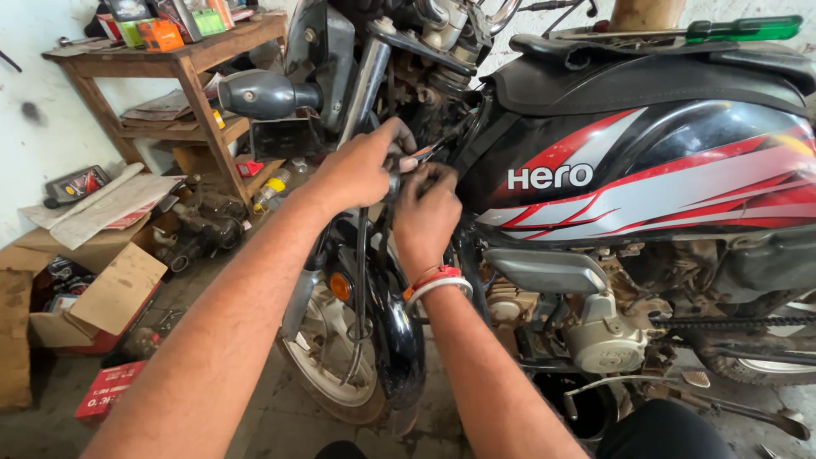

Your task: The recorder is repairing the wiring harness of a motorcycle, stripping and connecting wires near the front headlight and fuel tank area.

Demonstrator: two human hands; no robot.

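Wires [422, 155], both hands' fingers seemingly pinching

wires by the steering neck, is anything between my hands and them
Nothing visible. The left hand and right hand are already on the thin coloured wires beside the black and red fuel tank. The chrome fork tube passes behind the left hand, not in front of it.

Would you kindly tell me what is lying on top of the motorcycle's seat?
A green-handled screwdriver lies across the seat. Behind it stands a brown cylinder, its top cut off by the frame.
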